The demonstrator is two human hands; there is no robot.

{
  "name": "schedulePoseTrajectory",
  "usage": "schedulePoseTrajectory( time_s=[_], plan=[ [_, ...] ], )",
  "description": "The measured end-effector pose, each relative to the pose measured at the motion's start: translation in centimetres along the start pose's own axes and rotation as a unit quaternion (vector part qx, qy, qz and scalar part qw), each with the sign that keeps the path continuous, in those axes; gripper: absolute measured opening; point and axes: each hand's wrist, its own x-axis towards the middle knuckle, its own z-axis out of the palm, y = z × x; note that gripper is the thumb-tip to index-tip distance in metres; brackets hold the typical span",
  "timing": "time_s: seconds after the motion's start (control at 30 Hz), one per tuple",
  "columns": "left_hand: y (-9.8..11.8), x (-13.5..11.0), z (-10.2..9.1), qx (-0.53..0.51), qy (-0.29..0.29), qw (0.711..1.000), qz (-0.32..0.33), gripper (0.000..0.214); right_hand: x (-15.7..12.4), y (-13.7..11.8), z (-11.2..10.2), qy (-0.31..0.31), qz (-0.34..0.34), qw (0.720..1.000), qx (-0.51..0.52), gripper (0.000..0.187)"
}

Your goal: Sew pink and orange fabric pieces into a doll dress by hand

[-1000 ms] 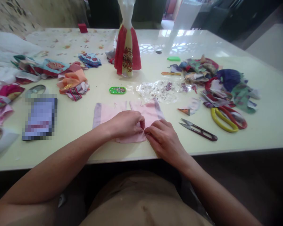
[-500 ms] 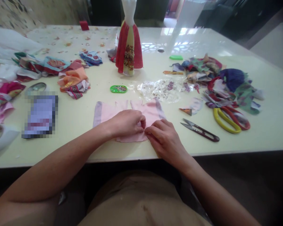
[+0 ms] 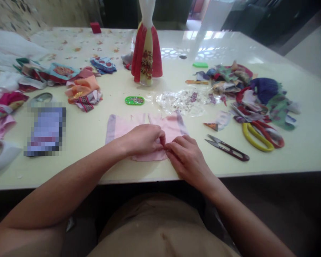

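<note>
The left hand and right hand pinch the pale pink cloth, fingers closed on it. Thread snips lie just right of the cloth.

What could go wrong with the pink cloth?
The pink cloth lies close to the front edge of the table, so a hard tug by the left hand or right hand might pull it off. The small snips lie near the right hand, and their sharp points could prick it. The bag of beads could spill if bumped.
</note>
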Motion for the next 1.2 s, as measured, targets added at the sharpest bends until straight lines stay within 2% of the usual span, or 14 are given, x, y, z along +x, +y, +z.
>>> schedulePoseTrajectory(
  time_s=[0.9, 1.2],
  plan=[
    [0.16, -0.1, -0.05, 0.018, -0.009, 1.0, -0.002, 0.022, 0.03, 0.15, -0.01, -0.009, 0.002, 1.0, 0.014, 0.013],
    [0.28, -0.09, -0.05, 0.011, -0.011, 1.0, -0.002, 0.021, 0.09, 0.03, -0.19, -0.014, -0.004, 1.0, 0.006, 0.019]
  ],
)
